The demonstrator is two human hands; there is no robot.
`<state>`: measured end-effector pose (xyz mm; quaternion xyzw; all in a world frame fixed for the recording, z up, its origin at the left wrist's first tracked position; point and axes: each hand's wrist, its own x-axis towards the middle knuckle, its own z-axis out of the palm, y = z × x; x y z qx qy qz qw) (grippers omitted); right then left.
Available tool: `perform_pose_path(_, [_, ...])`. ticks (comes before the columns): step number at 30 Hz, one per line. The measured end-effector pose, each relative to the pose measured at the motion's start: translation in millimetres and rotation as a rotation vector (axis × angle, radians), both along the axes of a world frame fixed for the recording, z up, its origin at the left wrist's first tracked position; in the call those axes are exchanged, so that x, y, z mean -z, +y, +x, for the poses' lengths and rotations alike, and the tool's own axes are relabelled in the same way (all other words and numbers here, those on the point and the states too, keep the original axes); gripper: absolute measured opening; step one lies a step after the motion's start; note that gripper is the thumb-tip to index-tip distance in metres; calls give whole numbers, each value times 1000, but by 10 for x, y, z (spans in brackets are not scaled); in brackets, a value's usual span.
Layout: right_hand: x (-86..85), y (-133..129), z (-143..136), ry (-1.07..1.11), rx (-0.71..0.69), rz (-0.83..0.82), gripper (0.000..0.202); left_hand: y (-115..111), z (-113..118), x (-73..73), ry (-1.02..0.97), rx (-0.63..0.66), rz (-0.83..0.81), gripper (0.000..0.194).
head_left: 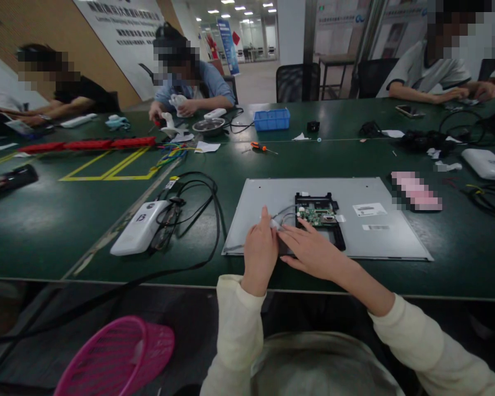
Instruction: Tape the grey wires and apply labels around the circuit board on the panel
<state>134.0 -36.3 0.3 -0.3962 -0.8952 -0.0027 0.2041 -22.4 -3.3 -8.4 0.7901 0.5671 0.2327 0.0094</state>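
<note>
Panel, metal-backed and silver-grey (264, 198), lies flat on the green tabletop (231, 162), near its front edge and directly before the seated worker. Mounted on its back: a black bracket (339, 236) carrying a green circuit board (315, 216), with thin grey cables (286, 212) running off to the left. A white label (369, 210) is stuck to the right.

Both hands are over the panel, left of the board. The left hand (262, 245) has its index finger extended; whether its other fingers grip the small pale piece (275, 224) beside them, I cannot tell. The right hand (313, 250) has its fingers outstretched, slightly parted, their tips close to that piece.

Left of the panel: a white power bank (142, 225) and looped black cable (218, 203). Beyond it: an orange-handled screwdriver (258, 146), a blue plastic basket (271, 120) and a metal bowl (209, 126). Below table level at left stands a pink basket (160, 335). A person in a blue shirt (216, 88) sits opposite.
</note>
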Motion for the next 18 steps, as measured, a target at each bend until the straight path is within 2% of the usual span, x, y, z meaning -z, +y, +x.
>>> perform_pose_path(4, [20,0,0,6,12,-1,43,12,-11,22,13,22,16,50])
perform_pose_path(13, [54,10,2,57,11,-5,40,23,-23,48,-33,-14,13,39])
perform_pose_path(18, [37,10,3,79,5,-3,38,26,-23,37,-40,-29,17,42])
